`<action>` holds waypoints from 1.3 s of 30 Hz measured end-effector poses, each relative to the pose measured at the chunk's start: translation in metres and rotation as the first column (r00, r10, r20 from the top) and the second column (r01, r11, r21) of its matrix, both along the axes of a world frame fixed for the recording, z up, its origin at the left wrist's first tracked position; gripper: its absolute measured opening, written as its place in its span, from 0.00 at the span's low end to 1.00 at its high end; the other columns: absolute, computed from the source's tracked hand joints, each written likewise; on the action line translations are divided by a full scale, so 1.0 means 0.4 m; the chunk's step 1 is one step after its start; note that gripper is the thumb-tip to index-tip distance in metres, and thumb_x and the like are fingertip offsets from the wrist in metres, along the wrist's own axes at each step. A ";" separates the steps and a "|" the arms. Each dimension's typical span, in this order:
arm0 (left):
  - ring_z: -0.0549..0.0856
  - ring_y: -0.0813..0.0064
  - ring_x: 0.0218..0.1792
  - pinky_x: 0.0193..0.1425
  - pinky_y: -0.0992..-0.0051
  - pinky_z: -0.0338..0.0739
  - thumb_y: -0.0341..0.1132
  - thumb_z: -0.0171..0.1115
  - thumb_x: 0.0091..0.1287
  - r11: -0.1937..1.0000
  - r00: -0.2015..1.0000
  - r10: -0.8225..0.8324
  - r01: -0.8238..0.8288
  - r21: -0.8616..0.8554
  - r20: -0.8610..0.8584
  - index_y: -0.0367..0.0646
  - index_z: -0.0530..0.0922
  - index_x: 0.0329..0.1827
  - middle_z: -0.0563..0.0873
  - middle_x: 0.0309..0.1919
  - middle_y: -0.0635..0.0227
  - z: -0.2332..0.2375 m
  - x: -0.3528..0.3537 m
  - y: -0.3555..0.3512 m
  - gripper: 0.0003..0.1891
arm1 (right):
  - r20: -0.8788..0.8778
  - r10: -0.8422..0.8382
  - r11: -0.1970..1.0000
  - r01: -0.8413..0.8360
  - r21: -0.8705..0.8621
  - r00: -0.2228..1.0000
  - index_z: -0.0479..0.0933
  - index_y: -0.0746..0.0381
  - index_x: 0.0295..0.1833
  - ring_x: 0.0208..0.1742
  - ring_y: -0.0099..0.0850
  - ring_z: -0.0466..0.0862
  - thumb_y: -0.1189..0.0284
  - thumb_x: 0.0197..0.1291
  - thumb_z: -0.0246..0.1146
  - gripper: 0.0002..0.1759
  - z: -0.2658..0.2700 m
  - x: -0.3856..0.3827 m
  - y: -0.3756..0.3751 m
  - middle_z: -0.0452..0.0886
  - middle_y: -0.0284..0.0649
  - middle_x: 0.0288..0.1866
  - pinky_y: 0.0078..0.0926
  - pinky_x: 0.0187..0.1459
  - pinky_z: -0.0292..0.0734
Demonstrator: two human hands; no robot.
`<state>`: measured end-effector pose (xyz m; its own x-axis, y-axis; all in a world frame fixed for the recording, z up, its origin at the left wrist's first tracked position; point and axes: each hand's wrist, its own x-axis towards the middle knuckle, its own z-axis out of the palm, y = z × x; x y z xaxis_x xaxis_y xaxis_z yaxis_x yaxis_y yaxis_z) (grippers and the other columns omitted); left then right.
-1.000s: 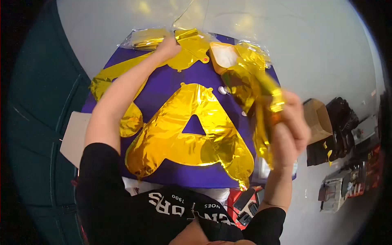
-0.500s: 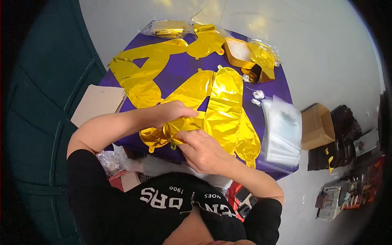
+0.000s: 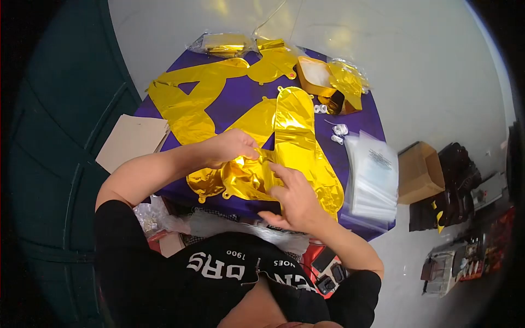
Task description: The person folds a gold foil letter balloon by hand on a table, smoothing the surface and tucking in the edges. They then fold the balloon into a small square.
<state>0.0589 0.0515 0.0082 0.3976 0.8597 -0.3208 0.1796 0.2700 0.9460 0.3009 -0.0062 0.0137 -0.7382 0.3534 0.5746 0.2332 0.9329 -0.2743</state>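
A flat gold foil balloon (image 3: 295,142) lies partly folded and creased across the front half of the table. My left hand (image 3: 234,148) is closed on the balloon's folded edge near its middle, thumb and fingertips pressed on the foil. To the right, my right hand (image 3: 298,199) has its fingers apart, with the index finger touching the foil and the thumb pointing left over the table's front edge. Crumpled, shiny foil bulges between the two hands. Small tabs show along the balloon's lower edge. Behind it lies another flat gold foil balloon (image 3: 191,104) with a triangular hole.
Clear plastic sleeves (image 3: 374,177) are stacked at the purple table's (image 3: 219,106) right edge, near white string bundles (image 3: 339,130). A yellow box (image 3: 315,74) and packaged gold foil (image 3: 224,45) stand at the back. Beige card sheets (image 3: 131,139) overhang the left edge.
My right hand has moved right and its fingers have spread, letting go of the lower foil edge. The balloon's right part has folded inward. My left hand stays on the foil.
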 end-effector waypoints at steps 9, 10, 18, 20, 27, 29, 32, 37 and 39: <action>0.85 0.77 0.33 0.38 0.77 0.79 0.27 0.62 0.65 0.998 0.987 -0.031 0.039 -0.051 0.156 0.33 0.80 0.42 0.85 0.33 0.66 0.073 0.051 0.081 0.07 | 0.060 -0.193 0.954 0.173 0.243 0.979 0.83 0.58 0.45 0.58 0.53 0.72 0.64 0.43 0.73 0.21 0.034 -0.002 0.011 0.68 0.58 0.66 0.45 0.58 0.70; 0.85 0.76 0.33 0.38 0.77 0.79 0.28 0.62 0.65 0.997 0.981 -0.035 0.048 -0.063 0.189 0.33 0.80 0.41 0.85 0.33 0.65 0.063 0.055 0.097 0.07 | 0.029 -0.208 0.946 0.193 0.262 0.978 0.84 0.59 0.46 0.54 0.50 0.74 0.68 0.43 0.72 0.20 0.038 0.000 0.015 0.71 0.56 0.63 0.43 0.53 0.73; 0.86 0.75 0.29 0.35 0.76 0.81 0.43 0.57 0.71 0.984 0.982 -0.172 0.169 0.048 0.083 0.36 0.80 0.37 0.85 0.30 0.64 0.075 0.071 0.237 0.16 | -0.147 -0.230 0.924 0.264 0.276 0.962 0.79 0.66 0.49 0.35 0.44 0.78 0.83 0.42 0.66 0.23 0.064 0.041 0.119 0.78 0.54 0.48 0.37 0.35 0.75; 0.83 0.66 0.16 0.20 0.68 0.79 0.44 0.53 0.71 0.989 0.998 0.039 -0.030 0.144 -0.056 0.35 0.79 0.37 0.83 0.26 0.58 0.095 0.058 0.316 0.18 | -0.194 -0.303 0.914 0.342 0.218 0.933 0.79 0.67 0.49 0.35 0.44 0.78 0.85 0.41 0.65 0.23 0.071 0.061 0.142 0.78 0.53 0.47 0.36 0.35 0.75; 0.81 0.48 0.57 0.58 0.57 0.78 0.32 0.56 0.63 0.756 0.378 0.630 -0.099 0.647 -0.678 0.37 0.84 0.47 0.83 0.54 0.45 -0.008 -0.063 0.727 0.14 | -0.294 -0.426 0.900 0.433 -0.044 0.856 0.77 0.67 0.45 0.43 0.43 0.82 0.94 0.48 0.57 0.18 0.113 0.118 0.194 0.80 0.49 0.45 0.31 0.43 0.78; 0.76 0.49 0.63 0.63 0.57 0.74 0.35 0.58 0.63 0.746 0.306 0.651 -0.087 0.660 -0.695 0.37 0.84 0.50 0.79 0.60 0.46 -0.027 -0.068 0.776 0.16 | -0.271 -0.451 0.891 0.413 -0.187 0.851 0.77 0.67 0.45 0.43 0.44 0.82 0.94 0.49 0.57 0.18 0.111 0.130 0.196 0.80 0.49 0.45 0.31 0.44 0.78; 0.68 0.50 0.69 0.68 0.59 0.69 0.39 0.65 0.60 0.781 0.262 0.623 -0.161 0.603 -0.737 0.38 0.83 0.54 0.73 0.66 0.48 -0.050 -0.063 0.801 0.20 | -0.139 -0.454 0.885 0.429 -0.179 0.880 0.76 0.66 0.45 0.46 0.47 0.82 0.84 0.54 0.62 0.12 0.099 0.124 0.199 0.78 0.54 0.54 0.33 0.48 0.78; 0.66 0.51 0.71 0.69 0.62 0.67 0.43 0.75 0.49 0.807 0.237 0.588 -0.231 0.543 -0.773 0.39 0.81 0.57 0.72 0.67 0.51 -0.046 -0.057 0.816 0.31 | 0.057 -0.541 0.604 0.435 -0.669 0.839 0.73 0.64 0.53 0.56 0.47 0.77 0.76 0.56 0.66 0.18 0.081 0.124 0.212 0.72 0.58 0.63 0.40 0.58 0.73; 0.65 0.51 0.71 0.69 0.62 0.67 0.42 0.76 0.47 0.824 0.238 0.563 -0.240 0.513 -0.792 0.40 0.80 0.59 0.72 0.67 0.50 -0.046 -0.063 0.827 0.33 | 0.087 -0.516 0.669 0.464 -0.581 0.852 0.70 0.65 0.55 0.51 0.46 0.78 0.74 0.57 0.65 0.21 0.041 0.149 0.235 0.73 0.56 0.60 0.39 0.54 0.74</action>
